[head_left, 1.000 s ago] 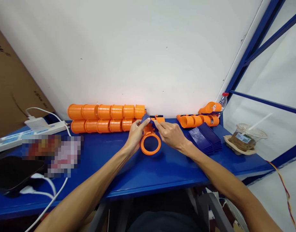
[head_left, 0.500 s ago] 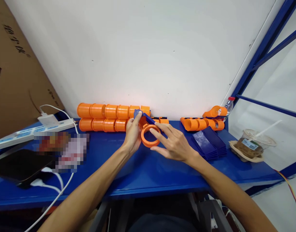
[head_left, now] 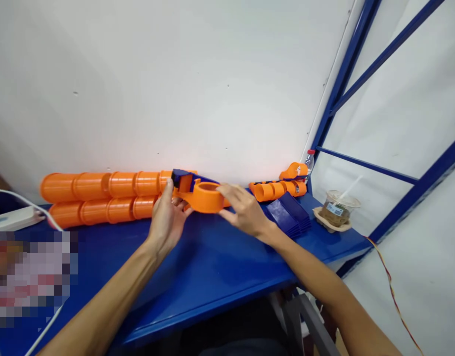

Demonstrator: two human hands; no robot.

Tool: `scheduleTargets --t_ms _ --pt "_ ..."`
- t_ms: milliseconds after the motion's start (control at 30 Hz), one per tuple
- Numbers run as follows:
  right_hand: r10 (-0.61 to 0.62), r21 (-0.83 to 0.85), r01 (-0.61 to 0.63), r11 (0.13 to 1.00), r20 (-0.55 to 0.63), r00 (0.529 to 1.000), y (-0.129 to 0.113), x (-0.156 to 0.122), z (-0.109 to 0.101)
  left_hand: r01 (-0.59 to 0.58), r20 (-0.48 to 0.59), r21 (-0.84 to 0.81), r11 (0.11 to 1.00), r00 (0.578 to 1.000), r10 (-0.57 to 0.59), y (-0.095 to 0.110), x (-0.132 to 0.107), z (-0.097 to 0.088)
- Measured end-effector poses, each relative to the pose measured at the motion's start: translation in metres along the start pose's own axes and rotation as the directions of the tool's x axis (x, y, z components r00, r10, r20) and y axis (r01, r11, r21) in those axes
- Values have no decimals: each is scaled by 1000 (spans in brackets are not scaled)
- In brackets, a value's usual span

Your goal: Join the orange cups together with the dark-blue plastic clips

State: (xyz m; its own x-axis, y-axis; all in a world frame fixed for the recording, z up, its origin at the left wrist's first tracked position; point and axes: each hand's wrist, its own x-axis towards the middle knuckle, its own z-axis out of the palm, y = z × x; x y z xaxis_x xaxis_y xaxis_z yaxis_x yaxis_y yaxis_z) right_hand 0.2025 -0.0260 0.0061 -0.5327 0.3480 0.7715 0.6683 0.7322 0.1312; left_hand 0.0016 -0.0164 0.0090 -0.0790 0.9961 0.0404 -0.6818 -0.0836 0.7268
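Tabletop [head_left: 208, 272] in blue lies under everything; above its middle, toward the back edge, an orange ring bracket [head_left: 205, 200] with a dark-blue strip [head_left: 205, 179] is held in 2 hands. Compared with 0.5 s ago, the ring has swung from facing the camera to showing its curved wall, and looks borne at both ends now. The left hand [head_left: 165, 217] has its thumb on the dark end, fingers curled beneath; the right hand [head_left: 247, 208] pinches the rim, fingers narrow. Along the back edge, 2 stacked rows of orange cylinders [head_left: 118, 187] run behind the left hand, which hides their end. Toward the back right corner sit a shorter row of orange rings [head_left: 278, 190], a stack of dark-blue plates [head_left: 289, 215] just beside the right wrist, a lidded cup [head_left: 333, 211], and a red-capped bottle [head_left: 309, 160].
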Motion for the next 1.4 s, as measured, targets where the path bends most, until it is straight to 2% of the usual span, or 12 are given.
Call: scheduleTargets --t_ms 100,200,267,367,433,533,600,700,900,1033,1233,1400 --pt "284 57 -280 958 -108 953 26 9 -23 -63 -59 82 995 996 68 -2 -4 3" --pt "565 33 -565 824 -113 817 64 18 -57 -57 -35 123 991 997 62 -5 -9 6" --pt "683 -108 -695 711 -134 718 96 21 -80 -57 -27 144 988 998 62 -6 -11 8" --pt "801 -360 -782 508 -137 583 145 21 -105 -57 -26 172 983 998 62 -8 -12 9" --pt "871 -460 -797 392 -95 483 172 17 -113 -50 -15 188 981 998 54 -9 -12 10" --pt "932 -514 -807 291 -39 361 199 10 -114 -40 -9 204 978 999 43 -10 -13 10" --pt "949 -511 -820 257 -26 313 209 5 -110 -42 -4 210 977 999 44 -11 -13 9" --pt "957 -489 -841 232 -41 288 217 -2 -102 -54 14 213 976 999 52 -12 -13 9" --pt "955 -465 -855 228 -66 291 224 -15 -90 -60 25 224 973 998 56 -13 -14 9" --pt "950 -459 -861 219 -100 295 218 -20 -85 -54 18 224 973 999 52 -13 -15 10" --pt "901 -479 -839 259 -192 388 193 -23 -76 -57 29 229 972 998 52 -14 -15 10" --pt "900 -519 -820 243 -196 390 177 -20 -79 -82 10 218 973 997 82 -15 -15 11"
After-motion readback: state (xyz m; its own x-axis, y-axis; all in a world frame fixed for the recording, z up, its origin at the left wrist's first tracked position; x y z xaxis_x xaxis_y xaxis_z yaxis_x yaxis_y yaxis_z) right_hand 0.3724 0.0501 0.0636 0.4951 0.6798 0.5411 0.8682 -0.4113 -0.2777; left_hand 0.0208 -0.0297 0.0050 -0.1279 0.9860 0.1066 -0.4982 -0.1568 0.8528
